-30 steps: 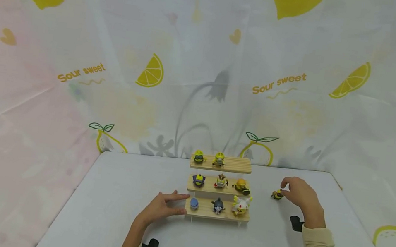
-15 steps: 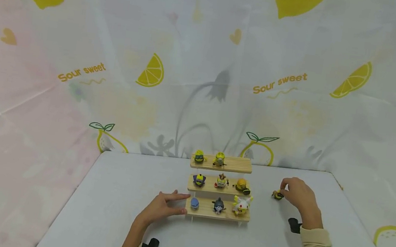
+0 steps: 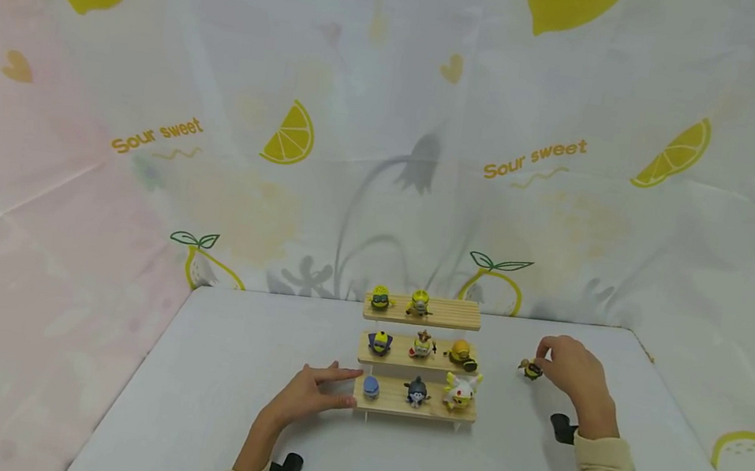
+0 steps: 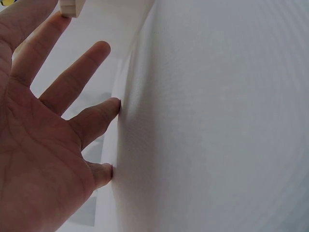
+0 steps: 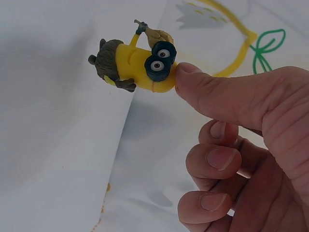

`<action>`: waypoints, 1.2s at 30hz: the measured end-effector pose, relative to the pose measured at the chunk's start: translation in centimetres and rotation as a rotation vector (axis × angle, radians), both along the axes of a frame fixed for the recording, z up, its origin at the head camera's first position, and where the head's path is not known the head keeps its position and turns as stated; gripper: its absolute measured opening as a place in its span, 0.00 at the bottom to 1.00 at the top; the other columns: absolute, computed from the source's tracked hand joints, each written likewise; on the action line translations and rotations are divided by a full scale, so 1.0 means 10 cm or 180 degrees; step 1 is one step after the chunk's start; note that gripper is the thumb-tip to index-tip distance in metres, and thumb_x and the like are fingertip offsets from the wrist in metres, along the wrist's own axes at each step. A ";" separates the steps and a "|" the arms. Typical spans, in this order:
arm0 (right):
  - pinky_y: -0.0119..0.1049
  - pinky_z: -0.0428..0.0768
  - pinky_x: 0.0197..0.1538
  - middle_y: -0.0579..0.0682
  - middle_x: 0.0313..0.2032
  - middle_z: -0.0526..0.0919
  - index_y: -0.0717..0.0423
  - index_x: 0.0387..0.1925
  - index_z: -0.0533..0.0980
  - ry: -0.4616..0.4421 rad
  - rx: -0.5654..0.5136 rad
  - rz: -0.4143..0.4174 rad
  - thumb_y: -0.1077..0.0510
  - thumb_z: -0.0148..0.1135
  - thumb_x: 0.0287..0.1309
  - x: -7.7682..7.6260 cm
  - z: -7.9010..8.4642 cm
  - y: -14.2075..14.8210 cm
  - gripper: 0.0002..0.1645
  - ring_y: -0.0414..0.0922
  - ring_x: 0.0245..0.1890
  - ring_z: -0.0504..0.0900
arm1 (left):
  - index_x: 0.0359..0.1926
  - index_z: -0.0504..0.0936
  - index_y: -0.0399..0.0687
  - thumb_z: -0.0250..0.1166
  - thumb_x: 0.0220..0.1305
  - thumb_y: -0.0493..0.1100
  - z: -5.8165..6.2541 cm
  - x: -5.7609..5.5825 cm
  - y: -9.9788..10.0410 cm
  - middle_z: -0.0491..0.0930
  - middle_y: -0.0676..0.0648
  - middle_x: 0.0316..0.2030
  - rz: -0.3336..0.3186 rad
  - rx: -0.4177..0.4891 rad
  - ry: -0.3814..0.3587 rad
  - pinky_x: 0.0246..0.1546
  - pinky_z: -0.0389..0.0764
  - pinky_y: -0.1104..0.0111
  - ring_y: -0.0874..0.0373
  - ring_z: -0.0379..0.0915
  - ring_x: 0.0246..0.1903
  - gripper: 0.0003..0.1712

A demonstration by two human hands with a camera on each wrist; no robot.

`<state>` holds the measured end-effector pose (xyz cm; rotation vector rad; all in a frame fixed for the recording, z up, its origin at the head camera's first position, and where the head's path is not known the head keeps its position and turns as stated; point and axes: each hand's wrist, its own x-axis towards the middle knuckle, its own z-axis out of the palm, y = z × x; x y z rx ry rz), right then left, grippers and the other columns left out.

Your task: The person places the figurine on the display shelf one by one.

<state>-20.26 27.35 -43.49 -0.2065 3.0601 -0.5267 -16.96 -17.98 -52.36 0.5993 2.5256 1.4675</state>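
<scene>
- We see our right hand pinching a small yellow goggle-eyed toy figure to the right of a three-tier wooden display shelf.
- Over the last second the figure has risen a little: it sat on the white surface, and now it hangs just above it, tipped on its side in the right wrist view, with the thumb pressed to its head. The finger on the far side is hidden.
- The other fingers of that hand are curled in and hold nothing.
- Our left hand has not moved. It lies open with straight, spread fingers, the fingertips touching the left end of the bottom tier, as if steadying the shelf.
- The shelf carries two figures on the top tier, three on the middle and three on the bottom; none has shifted.
- We judge that the lift has just begun, and the figure remains well apart from the shelf.
- A lemon-printed cloth hangs behind.
</scene>
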 end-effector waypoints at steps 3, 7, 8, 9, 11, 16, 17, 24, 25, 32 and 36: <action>0.40 0.70 0.25 0.50 0.25 0.74 0.57 0.30 0.81 0.0052 -0.0018 -0.0002 0.62 0.66 0.58 0.03 0.07 -0.02 0.03 0.46 0.24 0.71 | 0.58 0.84 0.61 0.75 0.55 0.54 -0.01 0.00 0.00 0.80 0.51 0.55 0.0000 0.0007 -0.0001 0.62 0.30 0.29 0.40 0.60 0.67 0.27; 0.39 0.69 0.23 0.49 0.22 0.72 0.57 0.31 0.81 0.0168 -0.0082 -0.0004 0.61 0.66 0.58 0.06 0.16 -0.05 0.03 0.45 0.22 0.70 | 0.57 0.84 0.63 0.75 0.55 0.54 -0.02 -0.01 0.00 0.81 0.52 0.55 -0.0001 0.0019 0.0002 0.62 0.29 0.30 0.40 0.60 0.67 0.27; 0.38 0.68 0.23 0.48 0.21 0.71 0.57 0.31 0.81 0.0209 -0.0099 -0.0004 0.60 0.66 0.58 0.07 0.18 -0.06 0.03 0.45 0.21 0.69 | 0.57 0.84 0.63 0.75 0.55 0.54 -0.01 -0.01 0.00 0.81 0.52 0.55 -0.0001 0.0018 0.0003 0.63 0.29 0.30 0.40 0.60 0.67 0.27; 0.38 0.68 0.23 0.48 0.21 0.71 0.57 0.31 0.81 0.0239 -0.0118 -0.0007 0.60 0.65 0.59 0.08 0.20 -0.06 0.03 0.45 0.21 0.69 | 0.57 0.84 0.63 0.75 0.55 0.54 -0.01 -0.01 0.00 0.81 0.52 0.55 -0.0003 0.0025 -0.0002 0.63 0.29 0.30 0.40 0.60 0.67 0.27; 0.39 0.68 0.23 0.48 0.22 0.72 0.56 0.32 0.81 0.0304 -0.0141 -0.0023 0.60 0.65 0.59 0.09 0.24 -0.07 0.03 0.44 0.21 0.69 | 0.57 0.84 0.63 0.75 0.55 0.54 -0.01 -0.01 0.00 0.81 0.52 0.55 -0.0005 0.0026 0.0000 0.63 0.30 0.30 0.40 0.60 0.67 0.27; 0.40 0.69 0.24 0.49 0.25 0.74 0.56 0.33 0.81 0.0434 -0.0139 -0.0027 0.61 0.65 0.59 0.12 0.35 -0.12 0.03 0.45 0.23 0.70 | 0.57 0.84 0.63 0.75 0.55 0.54 -0.01 0.00 0.00 0.80 0.52 0.55 -0.0007 0.0027 -0.0019 0.63 0.29 0.30 0.40 0.60 0.68 0.27; 0.40 0.69 0.24 0.49 0.25 0.74 0.57 0.33 0.81 0.0461 -0.0134 -0.0022 0.61 0.64 0.59 0.12 0.38 -0.13 0.03 0.45 0.23 0.70 | 0.57 0.84 0.63 0.75 0.55 0.54 -0.01 0.00 0.00 0.80 0.52 0.55 -0.0011 0.0027 -0.0024 0.63 0.29 0.30 0.40 0.60 0.68 0.27; 0.43 0.72 0.26 0.52 0.29 0.77 0.56 0.34 0.81 0.0759 -0.0144 0.0012 0.60 0.64 0.59 0.15 0.60 -0.21 0.03 0.48 0.28 0.74 | 0.57 0.84 0.62 0.75 0.55 0.54 -0.01 0.00 0.00 0.80 0.51 0.55 -0.0011 0.0009 0.0016 0.63 0.29 0.30 0.40 0.61 0.67 0.27; 0.44 0.73 0.27 0.52 0.30 0.77 0.56 0.34 0.81 0.0790 -0.0151 0.0019 0.60 0.64 0.60 0.16 0.62 -0.22 0.03 0.49 0.29 0.75 | 0.57 0.84 0.62 0.75 0.55 0.54 -0.01 0.00 0.00 0.80 0.51 0.55 -0.0007 0.0009 0.0020 0.63 0.29 0.30 0.40 0.61 0.67 0.27; 0.44 0.74 0.29 0.52 0.31 0.77 0.57 0.36 0.81 0.0910 -0.0192 0.0089 0.61 0.64 0.61 0.16 0.80 -0.33 0.03 0.48 0.28 0.75 | 0.57 0.84 0.62 0.75 0.55 0.55 0.01 0.00 0.00 0.80 0.50 0.56 0.0015 -0.0008 0.0006 0.64 0.30 0.31 0.40 0.61 0.67 0.27; 0.42 0.71 0.28 0.51 0.29 0.75 0.57 0.36 0.80 0.0961 -0.0196 0.0153 0.61 0.64 0.62 0.15 0.88 -0.40 0.03 0.46 0.25 0.72 | 0.57 0.84 0.62 0.75 0.54 0.55 0.01 0.01 0.01 0.80 0.50 0.56 0.0015 -0.0019 0.0016 0.64 0.29 0.31 0.40 0.60 0.67 0.27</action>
